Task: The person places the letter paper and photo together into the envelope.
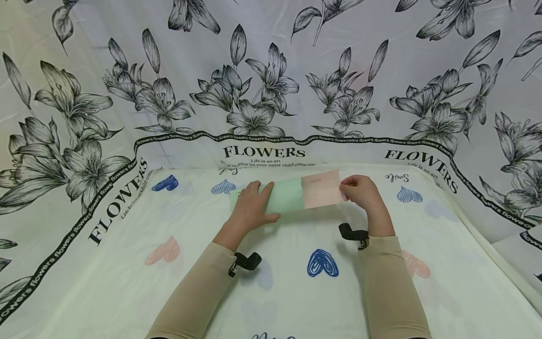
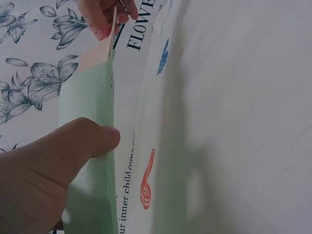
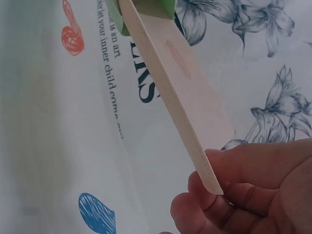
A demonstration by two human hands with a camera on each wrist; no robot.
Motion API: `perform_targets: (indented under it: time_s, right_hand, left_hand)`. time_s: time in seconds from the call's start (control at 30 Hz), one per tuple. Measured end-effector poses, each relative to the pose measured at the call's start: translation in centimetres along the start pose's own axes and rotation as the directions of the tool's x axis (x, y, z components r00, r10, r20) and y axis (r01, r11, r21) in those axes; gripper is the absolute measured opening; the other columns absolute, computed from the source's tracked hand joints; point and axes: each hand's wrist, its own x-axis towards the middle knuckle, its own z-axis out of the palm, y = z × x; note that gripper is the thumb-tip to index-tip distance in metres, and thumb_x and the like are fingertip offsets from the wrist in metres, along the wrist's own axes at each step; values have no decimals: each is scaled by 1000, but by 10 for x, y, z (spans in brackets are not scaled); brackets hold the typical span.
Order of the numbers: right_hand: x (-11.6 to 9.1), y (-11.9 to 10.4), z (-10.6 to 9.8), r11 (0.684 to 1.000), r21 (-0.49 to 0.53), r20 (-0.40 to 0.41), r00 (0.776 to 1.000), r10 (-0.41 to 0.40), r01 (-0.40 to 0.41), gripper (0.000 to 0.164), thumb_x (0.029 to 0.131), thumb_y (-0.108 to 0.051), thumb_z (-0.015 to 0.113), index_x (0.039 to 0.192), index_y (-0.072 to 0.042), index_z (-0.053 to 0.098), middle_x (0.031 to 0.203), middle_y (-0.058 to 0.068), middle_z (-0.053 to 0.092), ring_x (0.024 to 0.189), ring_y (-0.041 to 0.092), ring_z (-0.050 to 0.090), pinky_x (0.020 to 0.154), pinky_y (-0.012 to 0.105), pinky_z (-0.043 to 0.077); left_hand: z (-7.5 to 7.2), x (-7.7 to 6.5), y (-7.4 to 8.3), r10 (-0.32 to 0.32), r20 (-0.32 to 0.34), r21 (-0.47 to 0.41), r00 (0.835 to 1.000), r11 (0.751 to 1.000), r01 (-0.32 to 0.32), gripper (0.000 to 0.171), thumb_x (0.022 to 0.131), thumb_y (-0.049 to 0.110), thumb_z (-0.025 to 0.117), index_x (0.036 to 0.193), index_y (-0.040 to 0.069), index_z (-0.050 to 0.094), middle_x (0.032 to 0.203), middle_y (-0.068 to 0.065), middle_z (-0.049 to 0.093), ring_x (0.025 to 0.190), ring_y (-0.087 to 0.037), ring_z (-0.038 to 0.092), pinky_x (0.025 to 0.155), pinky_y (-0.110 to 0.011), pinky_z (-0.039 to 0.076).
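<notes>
My left hand (image 1: 251,208) grips a long, flat, pale green paper box (image 1: 288,195), with the thumb on its near side and the other fingers over the top. A pale pink card piece (image 1: 322,189) sticks out of the box's right end, its inner end hidden inside. My right hand (image 1: 364,190) pinches the far right tip of the pink piece between thumb and fingers. From the right wrist view, the pink piece (image 3: 195,92) has a narrow folded edge along one side and enters the open end of the green box (image 3: 168,7). Both hands hold these parts above the cloth.
A white cloth (image 1: 288,301) printed with blue and pink hearts covers the table. Behind it hangs a white curtain (image 1: 305,94) with black flower drawings and lettering. Black wrist mounts (image 1: 247,261) sit on both sleeves.
</notes>
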Motion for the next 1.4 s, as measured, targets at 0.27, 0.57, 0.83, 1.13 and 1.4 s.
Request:
perform_targets:
  time_s: [0.27,0.57,0.83,1.13,1.4]
  right_hand:
    - [-2,-2,1,998,-60,36,999,-12,14,38,106,-30,54,129,-1,63,114,19,68,90,29,64,80,42,52]
    - [-2,-1,-4,993,-114,64,998,-2,9,44,108,-30,49,133,3,62,116,20,69,93,32,67,83,45,53]
    - [0,-2,2,995,-90,120,992,-39,50,41,108,-26,51,130,6,64,106,17,71,88,30,69,83,42,56]
    - [2,-2,2,994,-90,156,986,-50,65,43,108,-28,51,132,7,62,109,18,70,86,25,68,83,42,56]
    - [2,-1,0,995,-79,164,985,-42,56,45,109,-28,50,135,6,60,118,23,68,88,27,69,86,45,56]
  left_hand:
    - [0,0,0,-13,5,-6,1000,1000,13,99,81,55,81,158,10,39,148,-29,40,139,-42,37,114,-59,35]
    - [-1,0,1,-49,1,6,999,999,49,97,81,54,80,158,11,38,148,-28,38,140,-42,36,114,-61,32]
    - [-1,-1,1,-46,1,4,999,999,46,96,81,53,80,158,11,39,148,-28,39,140,-42,36,114,-62,32]
    - [-3,-1,3,-46,5,10,999,999,46,96,81,53,80,157,10,39,147,-29,40,139,-42,37,115,-61,32]
    - [-3,-1,3,-50,13,15,999,999,50,96,82,53,79,158,11,38,149,-28,39,140,-42,35,115,-61,32]
